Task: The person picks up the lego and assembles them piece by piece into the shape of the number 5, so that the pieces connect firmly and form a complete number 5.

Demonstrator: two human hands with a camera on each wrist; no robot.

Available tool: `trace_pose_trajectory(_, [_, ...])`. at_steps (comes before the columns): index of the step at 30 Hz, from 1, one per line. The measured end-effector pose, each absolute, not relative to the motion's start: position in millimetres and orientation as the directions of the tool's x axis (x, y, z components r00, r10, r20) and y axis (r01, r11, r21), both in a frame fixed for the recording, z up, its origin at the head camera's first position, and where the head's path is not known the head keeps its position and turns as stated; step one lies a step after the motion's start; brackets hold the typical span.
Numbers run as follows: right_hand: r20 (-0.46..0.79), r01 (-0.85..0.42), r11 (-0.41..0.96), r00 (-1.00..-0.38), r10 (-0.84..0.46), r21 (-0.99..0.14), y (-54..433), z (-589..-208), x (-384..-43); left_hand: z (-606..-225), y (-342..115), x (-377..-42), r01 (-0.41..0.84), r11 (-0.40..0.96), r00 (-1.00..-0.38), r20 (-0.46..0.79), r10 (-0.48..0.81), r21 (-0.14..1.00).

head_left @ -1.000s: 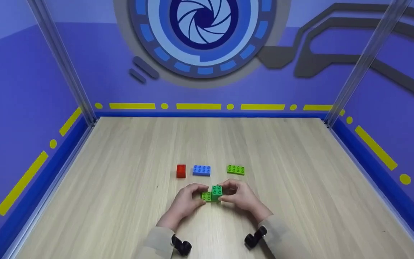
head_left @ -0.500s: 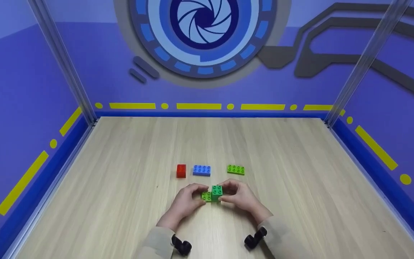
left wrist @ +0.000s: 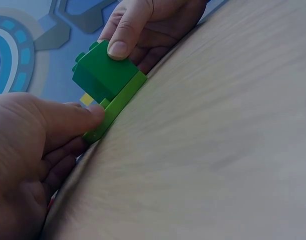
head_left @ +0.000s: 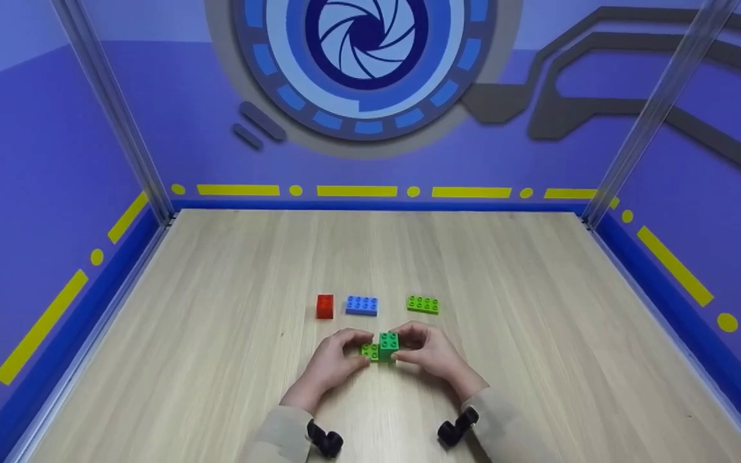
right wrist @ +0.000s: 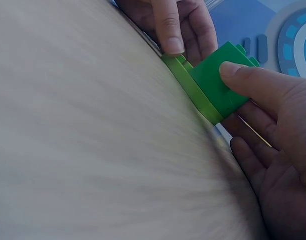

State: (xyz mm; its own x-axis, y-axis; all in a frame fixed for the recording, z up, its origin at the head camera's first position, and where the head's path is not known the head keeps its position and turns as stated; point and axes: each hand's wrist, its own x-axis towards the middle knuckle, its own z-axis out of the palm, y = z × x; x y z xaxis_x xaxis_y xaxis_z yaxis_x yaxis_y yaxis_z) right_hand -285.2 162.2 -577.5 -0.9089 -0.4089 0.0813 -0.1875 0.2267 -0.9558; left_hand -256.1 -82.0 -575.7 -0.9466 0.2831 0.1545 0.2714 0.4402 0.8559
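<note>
A dark green building brick (head_left: 388,344) sits on the right half of a flat lime green brick (head_left: 370,352), which lies on the table. My right hand (head_left: 431,350) pinches the dark green brick, its thumb on the near side, as the right wrist view shows. At the other end, my left hand (head_left: 335,360) pinches the lime brick between thumb and fingers. In the left wrist view the dark green brick (left wrist: 103,71) stands upright on the lime brick (left wrist: 120,102), with studs on top of both. The fingers behind the bricks are partly hidden.
Beyond the hands, a red brick (head_left: 325,307), a flat blue brick (head_left: 361,305) and another flat lime brick (head_left: 422,304) lie in a loose row on the wooden table (head_left: 229,283). Blue printed walls (head_left: 152,128) enclose the table at the back and sides.
</note>
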Motion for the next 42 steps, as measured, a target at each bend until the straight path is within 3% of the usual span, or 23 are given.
trace_pose_trajectory(10, [0.068, -0.175, 0.233, -0.911, -0.406, -0.956, 161.7, -576.9, -284.6, -578.6, -82.0, -257.1, 0.245, 0.385, -0.954, 0.151, 0.258, 0.890])
trace_pose_trajectory(24, [0.094, -0.198, 0.220, -0.908, -0.409, -0.955, 162.3, -576.2, -285.5, -572.5, -71.5, -263.6, 0.190, 0.306, -0.982, 0.176, 0.072, 0.933])
trace_pose_trajectory(33, [0.094, -0.205, 0.222, -0.900, -0.425, -0.953, 161.2, -577.2, -284.5, -574.8, -61.4, -277.2, 0.223, 0.374, -0.972, 0.235, 0.015, 0.900])
trace_pose_trajectory(42, [0.098, -0.197, 0.195, -0.899, -0.427, -0.961, 161.3, -575.6, -284.0, -574.8, -55.2, -286.1, 0.154, 0.417, -0.987, 0.159, 0.022, 0.896])
